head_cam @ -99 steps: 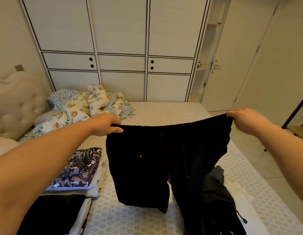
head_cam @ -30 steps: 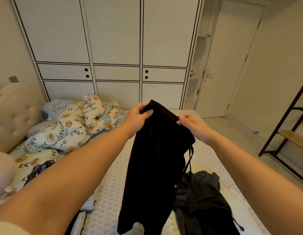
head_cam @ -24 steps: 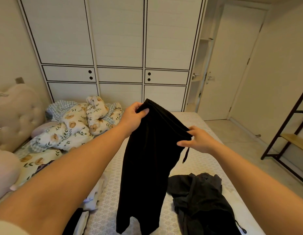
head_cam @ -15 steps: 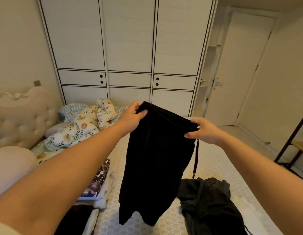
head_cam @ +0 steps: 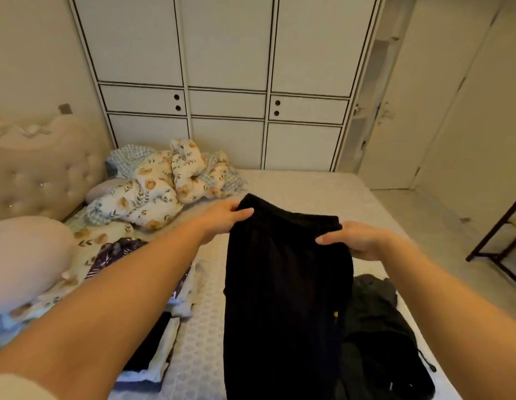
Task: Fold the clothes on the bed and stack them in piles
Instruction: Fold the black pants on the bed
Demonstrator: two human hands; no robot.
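Note:
A pair of black trousers (head_cam: 282,298), folded lengthwise, stretches down the middle of the bed (head_cam: 302,189). My left hand (head_cam: 225,216) pinches the waistband at its far left corner. My right hand (head_cam: 352,239) grips the waistband's right end. A crumpled dark grey garment (head_cam: 377,336) lies unfolded just right of the trousers. Left of them stand folded piles: one topped by a dark patterned piece (head_cam: 115,252), and a nearer one of black and white items (head_cam: 153,350).
A floral quilt (head_cam: 155,186) is bunched at the far left by the tufted headboard (head_cam: 40,166). A pale pillow (head_cam: 23,255) lies at the left. White wardrobe doors (head_cam: 228,82) stand behind the bed. A dark shelf frame (head_cam: 499,241) stands on the floor at right.
The trousers, held spread wide and then folded in half in the air, have come down onto the bed. Both hands have lowered with the waistband.

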